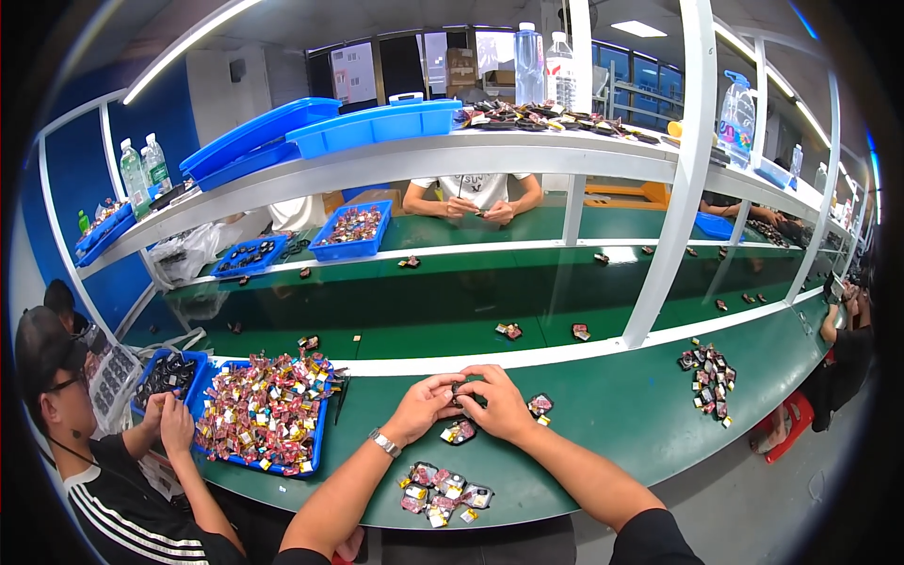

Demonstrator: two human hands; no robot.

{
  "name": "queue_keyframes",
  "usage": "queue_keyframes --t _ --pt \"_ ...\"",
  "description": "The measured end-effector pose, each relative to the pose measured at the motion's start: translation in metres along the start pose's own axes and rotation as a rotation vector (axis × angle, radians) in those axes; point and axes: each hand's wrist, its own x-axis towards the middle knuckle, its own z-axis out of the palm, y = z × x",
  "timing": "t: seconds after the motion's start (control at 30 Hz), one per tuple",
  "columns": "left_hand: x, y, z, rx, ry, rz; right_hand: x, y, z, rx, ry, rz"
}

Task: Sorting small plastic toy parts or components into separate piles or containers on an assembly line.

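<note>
My left hand point(427, 407), with a metal-banded watch on its wrist, and my right hand point(499, 403) meet over the green bench. Both are closed, fingertips pinching a small black part point(459, 392) that is mostly hidden by the fingers. Just below them lies a small black-cased electronic assembly point(459, 432) with reddish and white pieces. Another such assembly point(540, 405) rests right of my right hand. Nearer me, between my forearms, is a loose cluster of similar assemblies point(438, 490).
Left stands a blue tray point(316, 460) heaped with small red, white and yellow parts; beside it, a co-worker point(122, 471) handles something. More assemblies point(708, 379) lie at right. A white upright post point(664, 198) and shelf point(527, 151) rise ahead, past a green conveyor belt point(443, 301) carrying scattered assemblies.
</note>
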Motion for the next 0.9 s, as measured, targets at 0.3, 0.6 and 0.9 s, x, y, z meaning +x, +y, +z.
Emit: queue_keyframes --t 0.3,0.6,0.9 --pt "-0.001 -0.002 -0.002 0.018 0.013 0.018 -0.001 0.002 0.003 0.037 0.021 -0.015" --pt "-0.001 -0.002 0.001 -0.023 0.046 0.049 -0.002 -0.003 0.008 0.039 0.036 0.004" --pt "0.0 -0.002 0.004 -0.044 0.059 0.072 -0.004 0.0 0.014 0.036 0.094 0.049"
